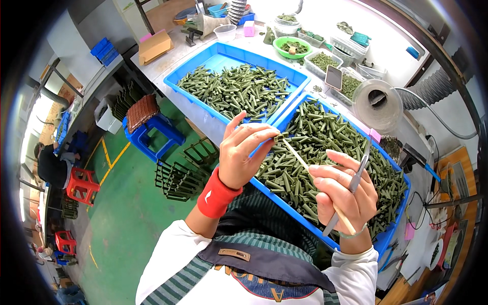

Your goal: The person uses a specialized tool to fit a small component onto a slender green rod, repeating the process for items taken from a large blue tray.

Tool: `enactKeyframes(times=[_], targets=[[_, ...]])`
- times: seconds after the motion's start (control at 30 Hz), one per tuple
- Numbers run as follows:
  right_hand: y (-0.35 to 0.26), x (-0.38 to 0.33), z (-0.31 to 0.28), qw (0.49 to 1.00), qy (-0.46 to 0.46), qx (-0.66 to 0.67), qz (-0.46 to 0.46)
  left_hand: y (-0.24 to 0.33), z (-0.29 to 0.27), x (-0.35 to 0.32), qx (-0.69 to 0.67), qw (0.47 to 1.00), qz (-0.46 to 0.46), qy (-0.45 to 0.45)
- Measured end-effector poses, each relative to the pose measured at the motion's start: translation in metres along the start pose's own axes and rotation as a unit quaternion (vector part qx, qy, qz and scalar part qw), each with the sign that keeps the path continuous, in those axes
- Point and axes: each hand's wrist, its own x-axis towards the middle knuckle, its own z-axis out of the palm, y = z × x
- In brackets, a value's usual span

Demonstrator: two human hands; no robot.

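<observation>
My left hand (245,155), with a red wristband, is raised over the near blue tray (311,220). Its thumb and forefinger pinch a small dark green piece (279,136), largely hidden by the fingertips. A thin pale wooden stick (296,152) slants from that piece back into my right hand (346,195), which is closed around it. Between the right fingers also sits a slim grey metal tool with a blade-like end (360,173); I cannot tell its exact kind. Below both hands, short green rolled tubes (284,179) fill the near tray.
A second blue tray (219,52) of green tubes lies farther left. Behind stand a green bowl (293,47), clear tubs, a phone (334,77) and a transparent hood (377,104) on a hose. On the floor are a blue stool (161,133) and dark racks (179,179); a person (53,165) sits far left.
</observation>
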Motion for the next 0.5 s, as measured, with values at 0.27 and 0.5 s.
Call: enactKeyframes(times=[0.27, 0.5], targets=[[-0.0004, 0.0003, -0.0004, 1.000, 0.012, 0.002, -0.016, 0.0022, -0.0026, 0.0017, -0.003, 1.000, -0.002, -0.012], [0.0027, -0.0016, 0.0044, 1.000, -0.003, 0.003, 0.000, 0.0041, -0.0021, 0.0013, -0.004, 1.000, 0.003, -0.018]])
